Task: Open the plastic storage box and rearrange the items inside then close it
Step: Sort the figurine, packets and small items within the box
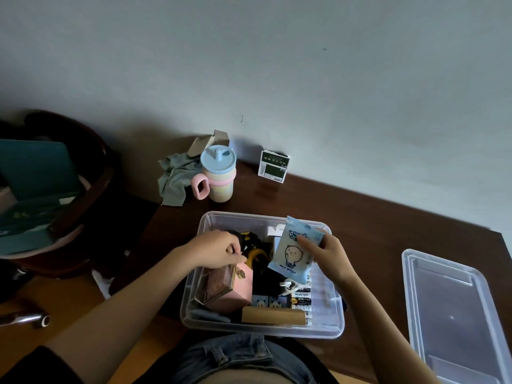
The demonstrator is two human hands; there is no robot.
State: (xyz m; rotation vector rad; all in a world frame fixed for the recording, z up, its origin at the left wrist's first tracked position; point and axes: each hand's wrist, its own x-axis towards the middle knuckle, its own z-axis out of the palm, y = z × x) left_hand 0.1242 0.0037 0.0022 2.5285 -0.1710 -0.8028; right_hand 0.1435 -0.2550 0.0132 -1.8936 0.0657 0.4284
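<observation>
Clear plastic box [329, 325] sits open before us; our right hand [328, 252] grips the blue wipes packet [293, 252], upright at 1 o'clock, left hand [216, 250] pinching the pink box [238, 289] at 10.

Dark brown wooden table [360, 217] against a wall.
On it: open clear storage box [329, 325], its lid [454, 309], lidded cup [219, 176], grey cloth [173, 178], small carton [274, 166].
</observation>
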